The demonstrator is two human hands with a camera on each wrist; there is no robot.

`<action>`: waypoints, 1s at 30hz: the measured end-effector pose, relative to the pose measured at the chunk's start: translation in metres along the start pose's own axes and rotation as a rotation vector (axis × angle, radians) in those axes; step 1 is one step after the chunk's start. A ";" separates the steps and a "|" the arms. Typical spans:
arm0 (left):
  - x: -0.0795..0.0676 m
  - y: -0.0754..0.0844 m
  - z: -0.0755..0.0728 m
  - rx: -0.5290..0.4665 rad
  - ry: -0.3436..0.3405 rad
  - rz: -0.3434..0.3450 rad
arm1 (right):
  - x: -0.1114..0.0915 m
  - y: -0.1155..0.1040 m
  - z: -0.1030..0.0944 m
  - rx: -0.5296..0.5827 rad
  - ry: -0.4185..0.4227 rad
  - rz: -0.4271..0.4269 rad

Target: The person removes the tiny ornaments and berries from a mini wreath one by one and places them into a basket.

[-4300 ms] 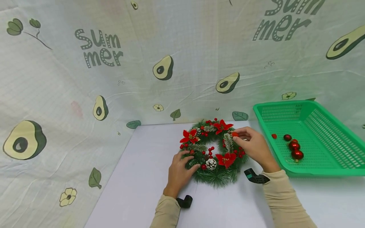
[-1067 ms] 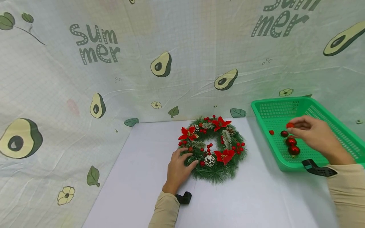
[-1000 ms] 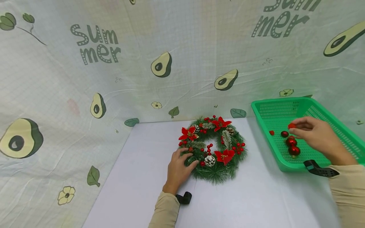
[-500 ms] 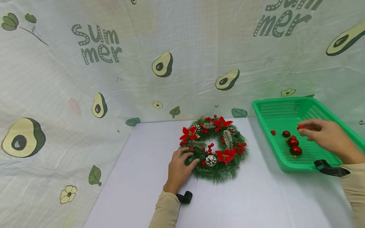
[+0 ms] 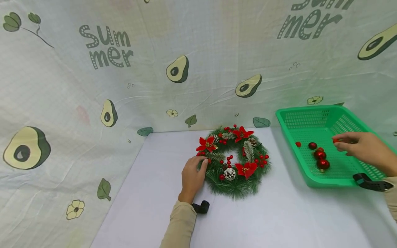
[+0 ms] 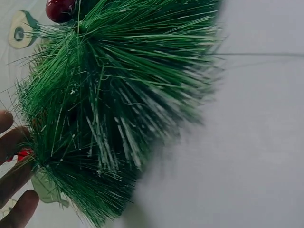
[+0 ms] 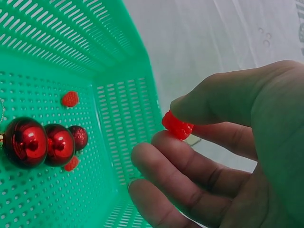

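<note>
A green Christmas wreath [image 5: 234, 187] lies on the white table, trimmed with poinsettias, pinecones and red berries. At its left edge my left hand [image 5: 193, 175] has thumb and forefinger together at a small red raspberry [image 5: 209, 161]; in the left wrist view that red piece [image 6: 23, 154] shows between the fingers, largely hidden. Over the basket, my right hand [image 5: 366, 148] pinches another raspberry [image 7: 178, 126] between thumb and forefinger, its other fingers bent loosely. Below lie two shiny red baubles [image 7: 26, 142], a small dark red ball [image 7: 79, 137] and two raspberries [image 7: 70, 99].
The green plastic basket [image 5: 313, 184] stands at the table's right, its slotted walls rising around the ornaments. Behind the table [image 5: 279, 220] hangs a pale cloth [image 5: 211, 41] printed with avocados. The wreath lies near the table's back edge.
My right hand has carried its raspberry from the wreath to the basket, then farther right over it. My left thumb has moved up to the forefinger at the raspberry on the wreath.
</note>
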State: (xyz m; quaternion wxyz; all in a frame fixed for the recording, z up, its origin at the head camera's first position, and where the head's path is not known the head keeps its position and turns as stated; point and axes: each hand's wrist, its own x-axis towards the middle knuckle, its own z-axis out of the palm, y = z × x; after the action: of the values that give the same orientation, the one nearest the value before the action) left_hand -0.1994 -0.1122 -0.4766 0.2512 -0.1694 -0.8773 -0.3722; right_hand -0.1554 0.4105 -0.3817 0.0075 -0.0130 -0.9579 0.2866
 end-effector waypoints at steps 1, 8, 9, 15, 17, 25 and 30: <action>0.002 0.000 0.001 0.006 -0.002 -0.006 | 0.000 0.001 0.000 0.000 -0.003 0.000; 0.012 -0.003 0.000 0.026 -0.033 -0.057 | 0.002 0.002 -0.004 -0.012 -0.012 0.003; 0.012 -0.004 0.000 0.030 -0.041 -0.060 | 0.002 0.002 -0.005 -0.018 -0.009 0.002; 0.010 -0.006 0.004 0.035 -0.062 -0.045 | 0.002 0.001 -0.010 -0.029 0.012 0.021; 0.008 -0.007 0.005 0.032 -0.065 -0.046 | 0.001 0.000 -0.011 -0.027 0.017 0.031; 0.005 -0.010 0.008 0.015 -0.057 -0.054 | 0.002 0.003 -0.012 -0.033 0.024 0.030; 0.005 -0.010 0.009 0.003 -0.060 -0.046 | 0.002 0.004 -0.012 -0.043 0.011 0.025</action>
State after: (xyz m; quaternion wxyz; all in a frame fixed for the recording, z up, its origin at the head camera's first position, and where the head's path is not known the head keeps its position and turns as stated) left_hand -0.2114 -0.1120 -0.4846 0.2162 -0.1601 -0.8886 -0.3714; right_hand -0.1575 0.4211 -0.3737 0.0091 -0.0267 -0.9636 0.2658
